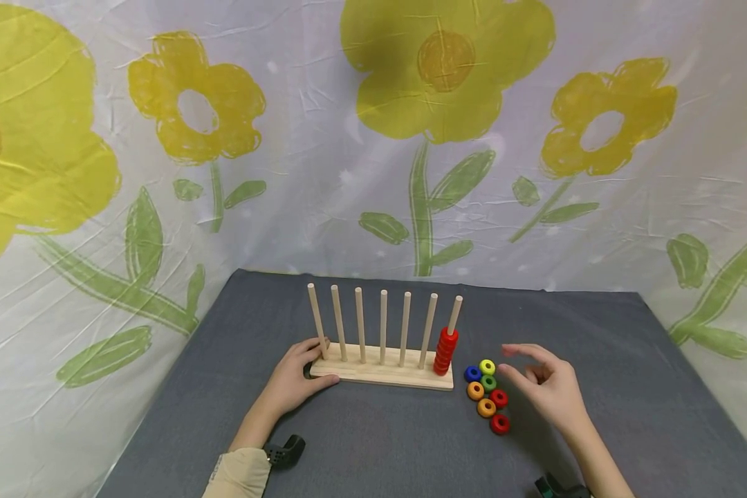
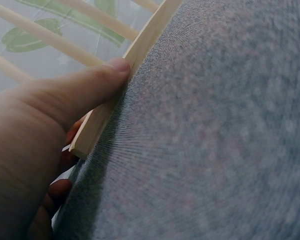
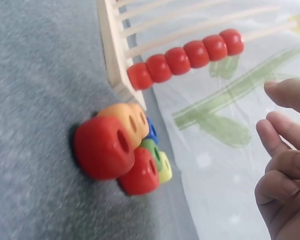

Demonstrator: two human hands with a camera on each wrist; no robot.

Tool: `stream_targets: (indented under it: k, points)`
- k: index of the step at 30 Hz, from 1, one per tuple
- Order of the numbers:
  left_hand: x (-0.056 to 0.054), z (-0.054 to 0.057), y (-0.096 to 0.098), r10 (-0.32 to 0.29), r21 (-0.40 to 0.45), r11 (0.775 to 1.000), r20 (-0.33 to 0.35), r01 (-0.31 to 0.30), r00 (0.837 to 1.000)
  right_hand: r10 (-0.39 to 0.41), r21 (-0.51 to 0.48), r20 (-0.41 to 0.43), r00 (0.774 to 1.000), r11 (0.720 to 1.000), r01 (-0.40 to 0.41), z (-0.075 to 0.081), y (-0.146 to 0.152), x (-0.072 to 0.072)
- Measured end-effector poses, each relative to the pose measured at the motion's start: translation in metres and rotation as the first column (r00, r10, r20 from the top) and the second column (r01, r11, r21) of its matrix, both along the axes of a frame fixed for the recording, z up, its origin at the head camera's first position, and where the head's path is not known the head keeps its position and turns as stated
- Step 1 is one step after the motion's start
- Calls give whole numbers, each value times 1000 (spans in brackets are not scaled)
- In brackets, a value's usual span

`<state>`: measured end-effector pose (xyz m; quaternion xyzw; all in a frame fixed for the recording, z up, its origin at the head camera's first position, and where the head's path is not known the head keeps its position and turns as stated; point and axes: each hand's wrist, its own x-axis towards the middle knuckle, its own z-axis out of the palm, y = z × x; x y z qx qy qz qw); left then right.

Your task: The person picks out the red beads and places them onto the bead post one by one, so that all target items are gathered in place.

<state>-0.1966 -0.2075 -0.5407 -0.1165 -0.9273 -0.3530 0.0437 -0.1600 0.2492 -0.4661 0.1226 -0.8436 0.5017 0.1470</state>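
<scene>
A wooden peg rack (image 1: 380,374) stands on the dark cloth, with a row of upright pegs. Red beads (image 1: 445,351) are stacked on its rightmost peg; the other pegs are bare. My left hand (image 1: 294,379) grips the rack's left end, thumb along the front edge and fingers behind, partly hidden. To the right of the rack lie loose beads: two red (image 1: 500,424), two orange (image 1: 486,408), one green (image 1: 488,384), one blue (image 1: 472,374) and one yellow (image 1: 487,366). Just right of them my right hand (image 1: 552,393) hovers, thumb and index finger apart, holding nothing.
A dark grey cloth (image 1: 373,443) covers the table. Behind and at the sides hangs a pale sheet (image 1: 311,207) printed with yellow flowers. Dark straps with devices (image 1: 286,451) sit at both wrists.
</scene>
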Motion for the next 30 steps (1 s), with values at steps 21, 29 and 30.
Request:
stream_targets:
  k: [21, 29, 30]
  points:
    - [1, 1, 1, 1, -11, 1000, 26, -1, 1000, -107, 36, 65, 992, 994, 105, -47, 26, 16]
    - [-1, 0, 0, 2, -15, 1000, 12, -2, 1000, -39, -33, 66, 997, 999, 42, -59, 25, 12]
    - [-1, -1, 0, 3, -18, 1000, 7, -3, 1000, -32, -31, 73, 997, 999, 35, -60, 25, 11]
